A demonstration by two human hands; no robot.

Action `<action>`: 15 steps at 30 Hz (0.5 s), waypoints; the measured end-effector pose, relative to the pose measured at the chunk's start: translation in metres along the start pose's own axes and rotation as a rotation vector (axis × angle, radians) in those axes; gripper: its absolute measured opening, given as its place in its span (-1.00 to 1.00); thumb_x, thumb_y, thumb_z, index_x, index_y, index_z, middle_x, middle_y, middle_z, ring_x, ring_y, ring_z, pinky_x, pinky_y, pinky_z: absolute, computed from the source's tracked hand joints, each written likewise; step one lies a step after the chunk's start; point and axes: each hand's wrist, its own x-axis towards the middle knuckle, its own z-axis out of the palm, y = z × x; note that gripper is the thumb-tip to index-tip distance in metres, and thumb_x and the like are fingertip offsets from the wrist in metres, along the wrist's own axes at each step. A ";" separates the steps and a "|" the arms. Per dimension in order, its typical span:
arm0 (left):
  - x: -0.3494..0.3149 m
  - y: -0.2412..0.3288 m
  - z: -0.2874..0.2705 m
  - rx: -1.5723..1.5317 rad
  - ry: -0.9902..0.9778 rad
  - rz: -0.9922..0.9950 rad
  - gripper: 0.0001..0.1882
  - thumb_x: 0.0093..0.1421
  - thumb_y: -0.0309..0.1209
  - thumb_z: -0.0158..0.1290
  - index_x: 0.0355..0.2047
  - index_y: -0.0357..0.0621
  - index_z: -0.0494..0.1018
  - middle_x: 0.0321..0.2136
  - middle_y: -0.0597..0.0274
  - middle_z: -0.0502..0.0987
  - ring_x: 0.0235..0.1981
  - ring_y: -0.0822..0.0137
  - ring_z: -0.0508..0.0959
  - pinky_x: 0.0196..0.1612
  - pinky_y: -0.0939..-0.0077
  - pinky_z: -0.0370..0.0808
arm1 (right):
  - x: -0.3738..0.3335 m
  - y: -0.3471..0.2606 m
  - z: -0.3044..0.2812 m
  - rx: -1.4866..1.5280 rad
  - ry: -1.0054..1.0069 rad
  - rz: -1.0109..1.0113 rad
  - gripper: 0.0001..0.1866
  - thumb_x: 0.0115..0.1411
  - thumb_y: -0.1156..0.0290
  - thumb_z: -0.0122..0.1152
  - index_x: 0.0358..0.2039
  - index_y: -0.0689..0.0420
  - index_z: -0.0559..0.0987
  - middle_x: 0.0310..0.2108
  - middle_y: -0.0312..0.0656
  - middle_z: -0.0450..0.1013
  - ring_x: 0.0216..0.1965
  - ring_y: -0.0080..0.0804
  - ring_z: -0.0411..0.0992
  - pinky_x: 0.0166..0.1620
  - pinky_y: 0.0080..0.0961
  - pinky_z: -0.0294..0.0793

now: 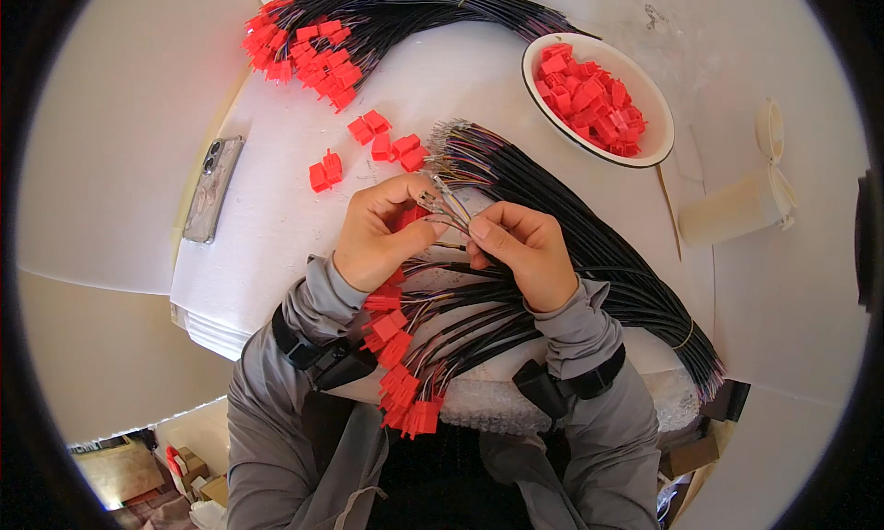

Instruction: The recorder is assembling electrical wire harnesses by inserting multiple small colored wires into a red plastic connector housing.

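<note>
My right hand point(527, 252) pinches the stripped end of a black multi-wire cable between thumb and fingers. Its thin coloured wires point(447, 208), tipped with metal terminals, fan out toward my left hand point(387, 231). Between the curled fingers and thumb of that left hand shows a red plastic connector housing point(410, 217); the fingers partly cover it. The wire tips lie right at the left fingertips, and I cannot tell whether any is inside the housing. Under my hands, several black cables with red housings point(394, 348) on their ends hang over the table's near edge.
A thick bundle of black cables point(589, 226) with bare terminals runs down to the right. Another bundle with red housings point(318, 56) lies at the back. Loose red housings point(373, 125), a white bowl point(656, 148) of them, a phone point(214, 189) and an open-lidded container point(732, 208) surround the work.
</note>
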 end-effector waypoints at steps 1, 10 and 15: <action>0.000 0.000 0.001 0.042 0.018 0.015 -0.90 0.01 -0.56 0.00 -0.42 -0.24 0.34 -0.58 0.37 0.36 -0.69 0.65 0.25 -0.64 0.76 0.19 | 0.000 0.000 0.000 -0.005 0.002 0.006 -0.80 0.15 0.36 0.10 -0.45 0.25 0.49 -0.57 -0.33 0.39 -0.54 -0.67 0.31 -0.42 -0.72 0.32; -0.002 -0.004 -0.003 -0.084 -0.024 0.003 -0.89 0.04 -0.67 -0.02 -0.39 -0.29 0.36 -0.39 0.33 0.42 -0.32 0.56 0.36 -0.18 0.63 0.30 | 0.000 0.000 0.000 0.020 0.015 -0.017 -0.79 0.16 0.33 0.08 -0.44 0.25 0.48 -0.57 -0.33 0.40 -0.54 -0.67 0.32 -0.42 -0.72 0.33; -0.002 -0.004 -0.002 -0.116 0.000 -0.014 -0.87 0.04 -0.66 0.01 -0.36 -0.30 0.36 -0.37 0.32 0.42 -0.31 0.56 0.36 -0.17 0.62 0.31 | 0.000 0.001 0.000 0.028 0.021 -0.015 -0.78 0.17 0.33 0.08 -0.44 0.25 0.48 -0.57 -0.32 0.40 -0.54 -0.67 0.32 -0.43 -0.72 0.33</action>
